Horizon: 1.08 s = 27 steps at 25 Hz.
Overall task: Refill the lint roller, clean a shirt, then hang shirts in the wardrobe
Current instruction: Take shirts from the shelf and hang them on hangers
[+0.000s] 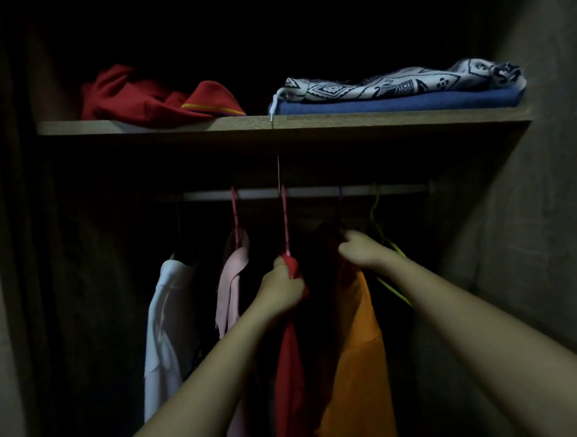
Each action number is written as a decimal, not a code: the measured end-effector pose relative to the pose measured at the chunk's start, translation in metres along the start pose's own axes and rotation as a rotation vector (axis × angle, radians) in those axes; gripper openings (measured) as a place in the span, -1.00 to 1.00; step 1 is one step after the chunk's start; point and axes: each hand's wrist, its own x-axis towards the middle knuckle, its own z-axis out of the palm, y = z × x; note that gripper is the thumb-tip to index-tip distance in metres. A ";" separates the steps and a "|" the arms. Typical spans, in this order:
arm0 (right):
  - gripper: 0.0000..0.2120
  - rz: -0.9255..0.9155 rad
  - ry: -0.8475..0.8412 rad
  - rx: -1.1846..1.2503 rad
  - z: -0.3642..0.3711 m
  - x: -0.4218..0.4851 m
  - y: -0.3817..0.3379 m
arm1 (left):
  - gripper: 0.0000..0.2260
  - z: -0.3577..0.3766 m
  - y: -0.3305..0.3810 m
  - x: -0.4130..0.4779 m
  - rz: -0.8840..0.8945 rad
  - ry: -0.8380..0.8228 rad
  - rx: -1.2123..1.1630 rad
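**Red shirt on the rail, held at the neck**

The left hand [281, 285] has its fingers curled round the neck of the red shirt [291, 371], bunching the cloth just under the red hanger [284, 218]. The hanger's stem runs straight up from that hand to the rail [312, 192], so the shirt appears to be hung, with its body falling straight below the hand.

The right hand [359, 251] is just beside the left and a little higher, at the top of the orange shirt [355, 367]. Its fingers are curled, but the dark hides whether they pinch cloth, a hanger or nothing. A yellow-green hanger [389, 245] shows just beyond that hand.

The red shirt looks light, soft and limp, and it folds wherever it is gripped. Pulling on the cloth would likely drag it off the hanger's shoulders. The stiff hanger stem above the left hand is probably the better hold for sliding it along the rail, with the cloth touched only to straighten the collar.

Past the left hand's outer side hang 2 more shirts, a pink shirt [230, 290] and then a white shirt [165, 329]
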 end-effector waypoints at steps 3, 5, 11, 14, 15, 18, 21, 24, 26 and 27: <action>-0.65 -0.208 0.285 -0.562 -0.006 -0.031 -0.012 | -0.71 -0.030 0.027 -0.033 0.197 0.279 0.591; -0.64 -0.586 0.602 -0.646 -0.011 -0.054 -0.025 | -0.70 -0.062 0.049 -0.052 0.545 0.683 0.643; -0.32 -0.729 0.912 -0.878 -0.077 -0.046 -0.070 | -0.73 -0.204 0.124 -0.020 0.827 1.099 0.578; -0.22 -0.686 0.832 -0.964 -0.090 -0.035 -0.079 | -0.44 -0.251 0.126 0.008 0.286 0.584 0.750; -0.20 -0.685 0.827 -0.975 -0.091 -0.034 -0.080 | -0.37 -0.255 0.126 0.006 0.178 0.433 0.772; -0.16 -0.687 0.823 -0.977 -0.093 -0.036 -0.080 | -0.27 -0.253 0.126 -0.011 0.257 0.308 0.740; -0.14 -0.686 0.803 -0.952 -0.093 -0.039 -0.081 | -0.05 -0.253 0.122 -0.032 0.375 0.302 0.808; -0.12 -0.673 0.795 -0.909 -0.091 -0.039 -0.083 | 0.02 -0.264 0.124 -0.044 0.504 0.450 1.148; -0.12 -0.666 0.778 -0.902 -0.091 -0.040 -0.084 | -0.08 -0.275 0.125 -0.034 0.566 0.485 1.129; -0.12 -0.664 0.767 -0.906 -0.092 -0.041 -0.085 | -0.08 -0.281 0.124 -0.026 0.510 0.412 1.022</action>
